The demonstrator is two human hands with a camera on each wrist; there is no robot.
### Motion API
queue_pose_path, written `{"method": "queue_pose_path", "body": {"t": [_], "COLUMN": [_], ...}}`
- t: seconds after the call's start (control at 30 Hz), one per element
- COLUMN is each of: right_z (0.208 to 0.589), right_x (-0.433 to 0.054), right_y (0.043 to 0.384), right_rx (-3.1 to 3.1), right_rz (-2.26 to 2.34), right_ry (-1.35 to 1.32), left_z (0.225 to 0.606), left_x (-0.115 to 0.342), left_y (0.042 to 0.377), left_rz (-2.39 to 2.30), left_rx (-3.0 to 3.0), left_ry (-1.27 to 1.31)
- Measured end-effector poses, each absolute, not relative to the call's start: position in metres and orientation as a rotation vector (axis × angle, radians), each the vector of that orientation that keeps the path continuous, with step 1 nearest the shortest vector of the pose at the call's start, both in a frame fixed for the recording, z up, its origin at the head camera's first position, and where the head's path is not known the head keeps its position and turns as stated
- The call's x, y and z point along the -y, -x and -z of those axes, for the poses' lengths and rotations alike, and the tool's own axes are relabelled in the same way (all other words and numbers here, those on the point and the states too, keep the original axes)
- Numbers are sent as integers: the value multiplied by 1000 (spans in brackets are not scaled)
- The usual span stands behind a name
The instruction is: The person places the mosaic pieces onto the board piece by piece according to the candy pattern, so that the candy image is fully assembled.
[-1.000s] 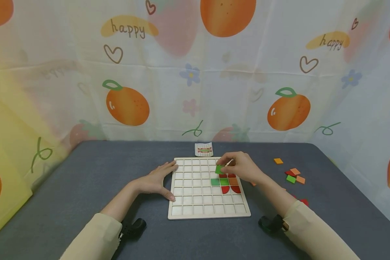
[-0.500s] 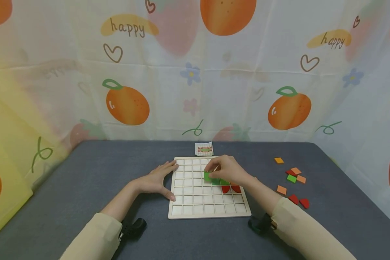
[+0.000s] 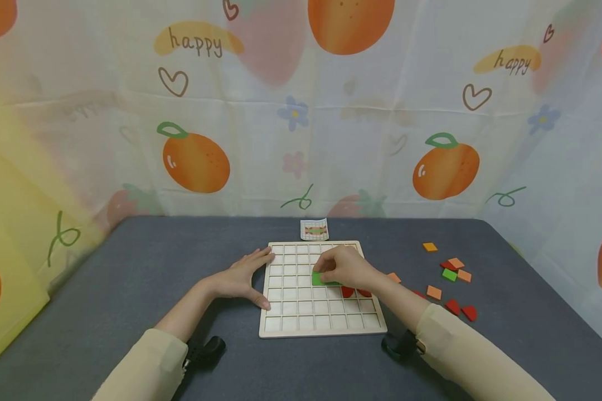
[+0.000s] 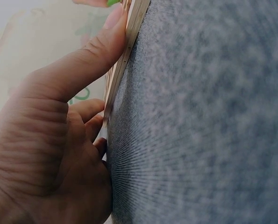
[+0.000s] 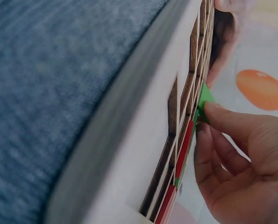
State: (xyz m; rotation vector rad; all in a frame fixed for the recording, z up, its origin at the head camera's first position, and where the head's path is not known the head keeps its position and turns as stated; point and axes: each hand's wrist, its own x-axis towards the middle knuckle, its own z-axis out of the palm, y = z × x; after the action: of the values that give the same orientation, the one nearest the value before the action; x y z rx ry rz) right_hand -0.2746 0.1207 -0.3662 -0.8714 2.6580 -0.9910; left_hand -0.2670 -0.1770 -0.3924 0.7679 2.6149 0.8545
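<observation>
My right hand (image 3: 348, 266) is over the wooden grid board (image 3: 291, 307), pinching a green square tile (image 5: 204, 99) between thumb and fingers. In the right wrist view the tile stands tilted at the grid, one edge low among the slats. Red quarter-round tiles (image 3: 348, 292) lie in cells just in front of this hand, which hides the tiles behind it. My left hand (image 3: 238, 278) rests at the board's left side, thumb and fingers spread; in the left wrist view its thumb (image 4: 99, 51) lies along the board's edge.
Behind the board lies a small pattern card (image 3: 314, 229). Loose tiles are scattered on the dark table to the right: an orange-yellow square (image 3: 430, 247), a green square (image 3: 449, 274), orange squares (image 3: 433, 292) and red pieces (image 3: 452, 307). A patterned curtain (image 3: 261, 139) hangs behind the table.
My right hand has moved left and toward me over the board with the green tile, from the back right cells to left of the other green tiles. My left hand has stayed put.
</observation>
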Motion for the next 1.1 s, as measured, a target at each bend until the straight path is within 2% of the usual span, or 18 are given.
{"method": "queue_pose_path", "body": {"t": [0.87, 1.1], "right_z": [370, 359], "right_x": [-118, -120], "right_y": [275, 275], "right_rx": [-2699, -2721], "right_rz": [876, 988], "right_ry": [935, 945], "left_z": [392, 392], "left_x": [178, 178], "left_y": [266, 265], "left_rz": [-840, -845], "left_rx": [-2624, -2619], "left_ry": [-771, -780]}}
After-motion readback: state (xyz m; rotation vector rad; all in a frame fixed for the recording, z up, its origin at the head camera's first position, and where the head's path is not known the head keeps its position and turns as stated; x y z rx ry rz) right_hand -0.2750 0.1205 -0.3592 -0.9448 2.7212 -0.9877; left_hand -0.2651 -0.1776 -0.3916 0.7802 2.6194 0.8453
